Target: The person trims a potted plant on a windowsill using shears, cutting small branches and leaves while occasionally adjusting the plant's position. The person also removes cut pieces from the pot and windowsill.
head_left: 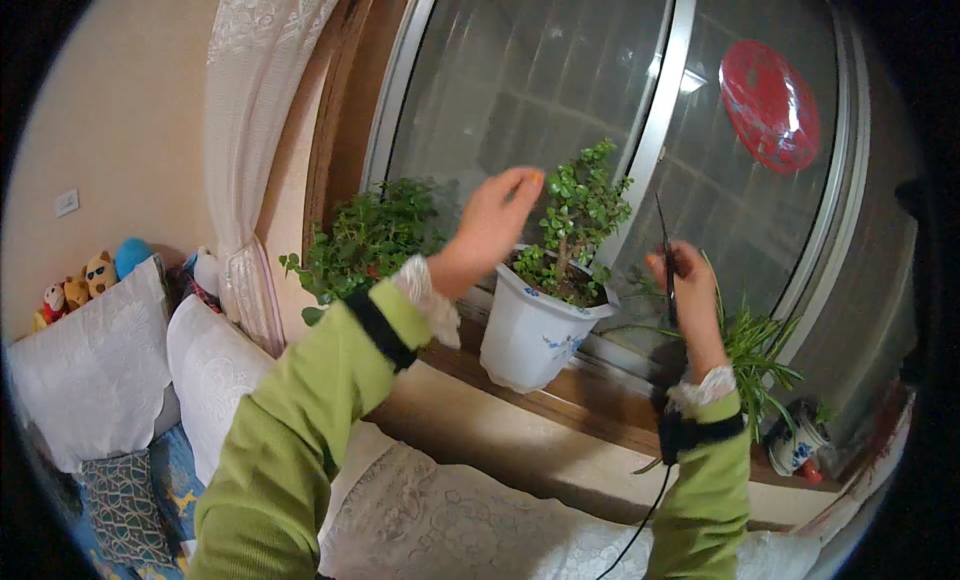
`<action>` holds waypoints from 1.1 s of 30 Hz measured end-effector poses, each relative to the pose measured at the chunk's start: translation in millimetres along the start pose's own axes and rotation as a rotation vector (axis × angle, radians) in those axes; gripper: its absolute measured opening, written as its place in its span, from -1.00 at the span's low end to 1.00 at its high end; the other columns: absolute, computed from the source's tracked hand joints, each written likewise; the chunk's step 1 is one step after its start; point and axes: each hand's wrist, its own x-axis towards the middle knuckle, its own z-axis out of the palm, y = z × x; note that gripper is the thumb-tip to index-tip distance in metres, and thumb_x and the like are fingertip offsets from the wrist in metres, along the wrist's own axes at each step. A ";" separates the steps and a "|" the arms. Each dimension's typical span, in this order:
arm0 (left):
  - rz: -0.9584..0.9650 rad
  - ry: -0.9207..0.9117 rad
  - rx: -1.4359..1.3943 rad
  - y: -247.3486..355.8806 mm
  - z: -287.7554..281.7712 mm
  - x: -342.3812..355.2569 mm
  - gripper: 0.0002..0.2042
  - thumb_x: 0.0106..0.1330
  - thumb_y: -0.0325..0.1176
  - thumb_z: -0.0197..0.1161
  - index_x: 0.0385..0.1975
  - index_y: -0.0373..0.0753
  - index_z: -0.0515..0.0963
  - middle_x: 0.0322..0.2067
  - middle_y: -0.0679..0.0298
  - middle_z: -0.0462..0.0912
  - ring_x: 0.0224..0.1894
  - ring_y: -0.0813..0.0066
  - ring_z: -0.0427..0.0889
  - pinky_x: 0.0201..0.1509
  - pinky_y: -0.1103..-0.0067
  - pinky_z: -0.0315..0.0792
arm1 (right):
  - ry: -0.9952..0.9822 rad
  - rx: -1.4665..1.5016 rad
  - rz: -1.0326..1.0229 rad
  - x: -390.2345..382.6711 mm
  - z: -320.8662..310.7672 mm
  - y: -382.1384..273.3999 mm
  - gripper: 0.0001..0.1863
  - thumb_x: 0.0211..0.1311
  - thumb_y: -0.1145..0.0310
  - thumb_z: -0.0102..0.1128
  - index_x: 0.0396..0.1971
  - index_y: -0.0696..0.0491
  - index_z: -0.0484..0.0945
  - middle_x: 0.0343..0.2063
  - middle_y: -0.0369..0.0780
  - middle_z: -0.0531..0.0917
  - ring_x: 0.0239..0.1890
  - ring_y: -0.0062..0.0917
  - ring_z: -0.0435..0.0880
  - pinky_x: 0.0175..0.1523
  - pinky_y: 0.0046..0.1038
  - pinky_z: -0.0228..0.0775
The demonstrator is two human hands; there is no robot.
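Observation:
A small-leaved jade plant [585,205] with a woody stem stands in a white, angular pot [540,335] with a blue flower print. My left hand [495,225] is raised at the plant's upper left, fingertips pinched together just beside the leaves. Whatever may be between them is too small to make out. To the right of the pot, my right hand [690,290] grips a dark pair of scissors [665,240], its thin pointed blades upward and apart from the plant. The blades look closed.
A bushy green plant [370,235] stands left of the pot, a spider plant [755,355] to the right. Behind is a sliding window with a red oval decoration [770,105]. Below the wooden sill [600,405] is a lace-covered sofa back [450,510]. A black cord [640,525] hangs by my right sleeve.

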 end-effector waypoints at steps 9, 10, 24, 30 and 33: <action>-0.094 -0.277 0.050 32.4 23.6 75.9 -0.27 0.48 0.29 -0.35 0.35 -0.17 0.33 0.46 0.01 0.08 0.54 0.14 -0.10 0.53 0.27 -0.15 | -0.200 -0.705 -0.205 82.0 -28.7 -55.4 -0.43 -0.09 0.00 0.54 -0.22 0.18 0.68 -0.39 0.01 0.68 -0.31 -0.14 0.68 -0.17 -0.24 0.45; -0.099 -0.300 0.065 33.5 27.0 82.0 -0.26 0.47 0.31 -0.36 0.36 -0.16 0.31 0.46 0.00 0.07 0.54 0.13 -0.12 0.53 0.26 -0.16 | -0.223 -0.688 -0.185 86.6 -28.0 -58.2 -0.45 -0.11 0.00 0.55 -0.23 0.14 0.70 -0.37 0.03 0.69 -0.28 -0.09 0.67 -0.16 -0.20 0.46; -0.235 -0.306 0.125 22.3 41.0 120.5 -0.22 0.43 0.37 -0.35 0.38 -0.13 0.31 0.49 0.06 0.00 0.55 0.16 -0.18 0.53 0.22 -0.26 | -0.377 -0.816 -0.173 108.7 -21.6 -65.3 -0.54 -0.06 0.04 0.49 -0.26 0.09 0.71 -0.19 -0.03 0.69 -0.08 -0.12 0.67 0.03 -0.20 0.52; -0.202 -0.341 0.104 19.8 40.8 120.8 -0.22 0.44 0.35 -0.33 0.38 -0.18 0.30 0.47 0.07 0.06 0.54 0.21 -0.14 0.53 0.27 -0.25 | -0.407 -0.880 -0.144 110.3 -10.8 -74.6 -0.52 -0.08 0.07 0.53 -0.26 0.14 0.70 -0.16 -0.02 0.69 -0.04 -0.13 0.68 0.04 -0.20 0.54; -0.250 -0.314 0.075 23.0 45.0 120.3 -0.23 0.44 0.34 -0.31 0.38 -0.19 0.30 0.47 0.06 0.06 0.54 0.21 -0.13 0.53 0.30 -0.24 | -0.397 -0.904 -0.135 109.6 -5.0 -81.4 -0.51 -0.07 0.07 0.53 -0.25 0.15 0.70 -0.16 -0.02 0.70 -0.05 -0.13 0.69 0.04 -0.20 0.55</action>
